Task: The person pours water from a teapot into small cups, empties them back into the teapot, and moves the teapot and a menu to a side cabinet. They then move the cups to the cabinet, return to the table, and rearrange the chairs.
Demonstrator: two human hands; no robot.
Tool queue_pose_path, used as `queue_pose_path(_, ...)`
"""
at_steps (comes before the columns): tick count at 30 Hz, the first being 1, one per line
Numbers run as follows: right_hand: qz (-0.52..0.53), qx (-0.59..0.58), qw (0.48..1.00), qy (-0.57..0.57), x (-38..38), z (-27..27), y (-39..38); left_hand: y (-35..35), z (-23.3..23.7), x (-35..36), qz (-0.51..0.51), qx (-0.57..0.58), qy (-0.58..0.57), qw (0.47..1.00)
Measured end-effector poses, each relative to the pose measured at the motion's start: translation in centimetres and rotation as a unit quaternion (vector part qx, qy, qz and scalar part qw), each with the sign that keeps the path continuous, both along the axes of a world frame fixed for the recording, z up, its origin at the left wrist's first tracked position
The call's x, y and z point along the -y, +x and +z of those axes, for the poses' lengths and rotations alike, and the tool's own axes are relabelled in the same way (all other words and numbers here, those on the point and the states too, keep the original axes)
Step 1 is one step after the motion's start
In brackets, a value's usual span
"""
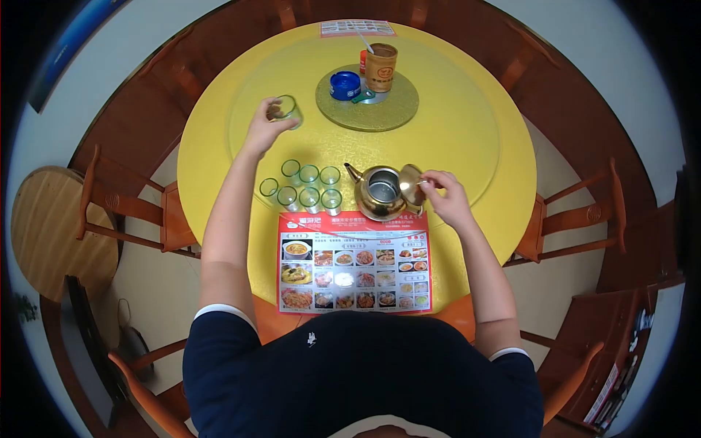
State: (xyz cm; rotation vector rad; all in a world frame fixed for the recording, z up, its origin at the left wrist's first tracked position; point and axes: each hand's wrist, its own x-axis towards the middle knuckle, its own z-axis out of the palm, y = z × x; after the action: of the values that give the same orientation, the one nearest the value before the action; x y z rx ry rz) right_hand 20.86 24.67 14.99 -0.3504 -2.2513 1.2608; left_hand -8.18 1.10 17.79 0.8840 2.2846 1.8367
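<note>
Left arm: is being held out long and nearly straight over the bench (467, 131), the wrist sitting far and to the left of the teapot (380, 191).
Left hand (263, 130): is wrapping its fingers round a glass (285, 108), clamped on it and holding it clear of the bench top, tilted a little.
Right arm: is bending at the elbow, the forearm angling in towards the teapot from its right.
Right hand (447, 196): is pinching the lid (411, 185) by thumb and fingertips, holding it tipped up just beside the teapot's open mouth, at its right rim.
Teapot: is standing upright with its spout pointing left, close to the near edge of the bench.
Small glasses (301, 187): are standing in two rows just left of the teapot, packed close together.
Menu (354, 263): is lying flat just nearer than the teapot, reaching the bench's near edge.
Turntable (387, 113): is sitting well beyond the teapot, carrying a blue tin (345, 85) and a brown cup (380, 67).
Open room: bare yellow top is showing to the right of the teapot and beyond it, out to the round edge.
Chairs (131, 208): are ringing the bench, well apart from the teapot.
</note>
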Motion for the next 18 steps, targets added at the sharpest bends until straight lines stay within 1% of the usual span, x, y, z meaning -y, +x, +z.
queue_pose_path(2,0.057,0.059,0.988,0.132,0.4,-0.8,-2.6,-2.3,-1.6,2.3,0.063,-0.001,-0.091,0.994)
queue_pose_path(3,0.061,0.060,0.988,0.132,0.5,-1.1,-3.7,-2.9,-2.3,3.3,0.068,0.001,-0.092,0.993)
queue_pose_path(5,0.078,0.105,0.975,0.181,0.8,-1.6,-5.3,-3.9,-3.9,5.0,0.097,0.027,-0.140,0.985)
queue_pose_path(6,0.082,0.130,0.970,0.188,0.9,-1.7,-5.9,-4.5,-4.9,5.7,0.099,0.030,-0.141,0.985)
queue_pose_path(8,0.087,0.148,0.965,0.198,1.0,-2.2,-6.6,-5.5,-7.0,6.8,0.122,0.058,-0.186,0.973)
queue_pose_path(10,0.091,0.165,0.960,0.206,1.2,-2.7,-7.1,-6.2,-9.3,7.5,0.119,0.066,-0.202,0.970)
queue_pose_path(12,0.092,0.168,0.959,0.210,1.1,-3.2,-7.2,-6.2,-10.4,7.7,0.113,0.072,-0.218,0.967)
queue_pose_path(14,0.091,0.178,0.956,0.216,1.2,-3.3,-7.4,-6.4,-11.4,7.8,0.122,0.120,-0.205,0.964)
queue_pose_path(18,0.099,0.200,0.949,0.224,1.3,-3.8,-7.6,-6.9,-12.7,7.9,0.104,0.120,-0.230,0.960)
